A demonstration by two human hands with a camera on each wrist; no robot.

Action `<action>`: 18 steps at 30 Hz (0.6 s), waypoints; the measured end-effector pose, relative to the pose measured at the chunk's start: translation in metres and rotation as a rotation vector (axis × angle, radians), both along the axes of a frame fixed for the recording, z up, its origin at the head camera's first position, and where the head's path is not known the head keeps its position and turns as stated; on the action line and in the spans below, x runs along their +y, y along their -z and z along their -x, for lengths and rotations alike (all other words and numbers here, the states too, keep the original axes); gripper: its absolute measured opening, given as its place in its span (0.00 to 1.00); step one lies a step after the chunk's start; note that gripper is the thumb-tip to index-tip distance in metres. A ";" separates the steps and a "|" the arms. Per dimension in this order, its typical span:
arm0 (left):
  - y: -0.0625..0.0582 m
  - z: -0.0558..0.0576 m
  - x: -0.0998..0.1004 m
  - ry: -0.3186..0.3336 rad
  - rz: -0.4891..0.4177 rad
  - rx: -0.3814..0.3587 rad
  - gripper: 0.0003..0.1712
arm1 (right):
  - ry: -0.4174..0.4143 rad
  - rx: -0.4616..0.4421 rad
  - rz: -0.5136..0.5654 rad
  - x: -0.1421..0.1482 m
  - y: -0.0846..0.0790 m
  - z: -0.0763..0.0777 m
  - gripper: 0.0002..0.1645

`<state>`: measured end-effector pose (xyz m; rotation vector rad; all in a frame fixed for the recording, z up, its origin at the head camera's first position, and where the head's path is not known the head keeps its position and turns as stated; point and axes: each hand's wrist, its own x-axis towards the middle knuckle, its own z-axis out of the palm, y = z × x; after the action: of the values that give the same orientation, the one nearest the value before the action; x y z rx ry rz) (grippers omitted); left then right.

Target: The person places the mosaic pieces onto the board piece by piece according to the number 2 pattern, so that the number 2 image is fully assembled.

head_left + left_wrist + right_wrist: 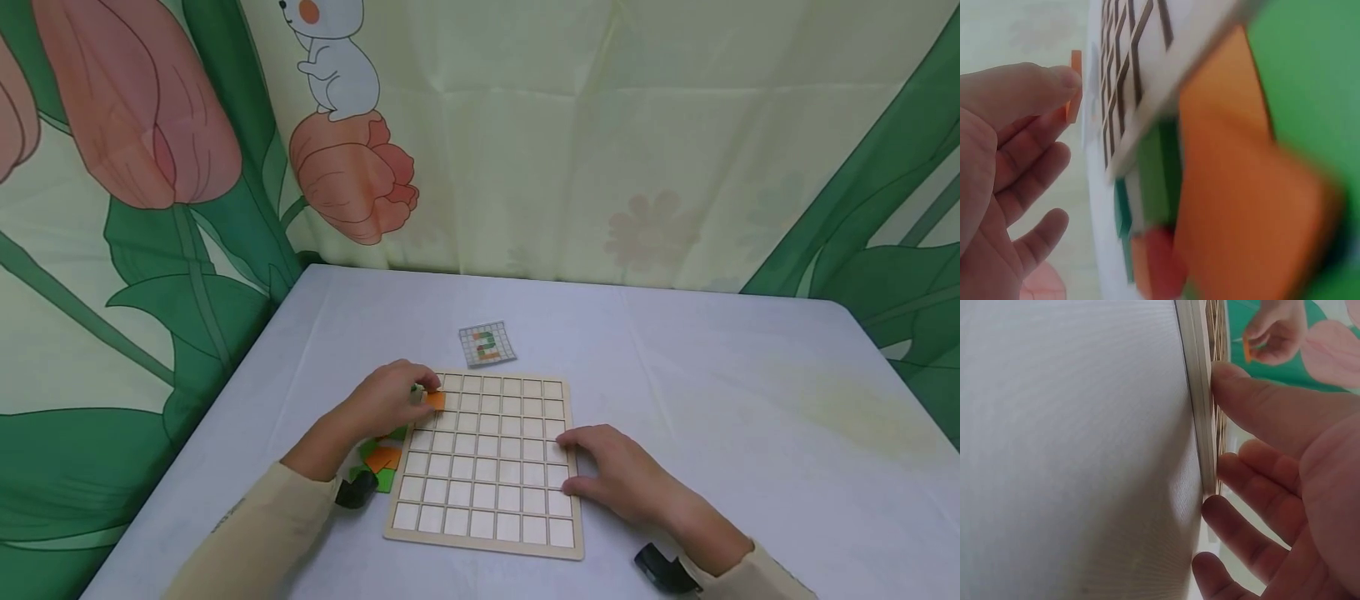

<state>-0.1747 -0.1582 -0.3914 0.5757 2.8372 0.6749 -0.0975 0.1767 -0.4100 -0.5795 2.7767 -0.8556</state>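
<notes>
My left hand (386, 396) pinches an orange square tile (435, 401) between thumb and fingers, over the upper left cells of a wooden grid board (480, 544). The left wrist view shows this thin tile (1075, 87) edge-on at the fingertips, raised off the board. My right hand (618, 475) rests at the board's right edge, thumb and fingertips spread along the rim. In the right wrist view the thumb (1272, 406) lies on top of the frame (1200, 394). Loose orange tiles (383, 458) and green tiles (385, 481) lie by the board's left side, partly hidden by the left hand and wrist.
A small pattern card (487, 343) with a coloured figure on a grid lies just beyond the board. The white-covered table (712, 375) reaches back to a printed curtain (525, 167). A black strap device (356, 490) sits at the left wrist, another (663, 571) at the right.
</notes>
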 end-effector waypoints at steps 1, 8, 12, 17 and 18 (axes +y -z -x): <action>0.001 0.001 0.003 0.003 0.000 -0.002 0.15 | 0.002 0.000 0.001 0.000 0.000 0.000 0.29; 0.010 0.005 0.020 0.021 -0.006 0.007 0.14 | 0.014 -0.009 0.007 -0.001 0.002 -0.002 0.29; 0.011 0.007 0.027 0.028 -0.014 0.013 0.15 | 0.012 0.001 0.007 -0.001 0.003 -0.002 0.28; 0.011 0.009 0.033 0.035 -0.007 0.009 0.15 | 0.010 0.009 0.006 0.000 0.003 -0.002 0.28; 0.011 0.009 0.034 0.035 -0.003 0.008 0.15 | 0.011 0.008 0.006 0.000 0.004 -0.002 0.28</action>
<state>-0.1835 -0.1242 -0.4029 0.6286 2.8264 0.6726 -0.0959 0.1765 -0.4136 -0.5707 2.7883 -0.8661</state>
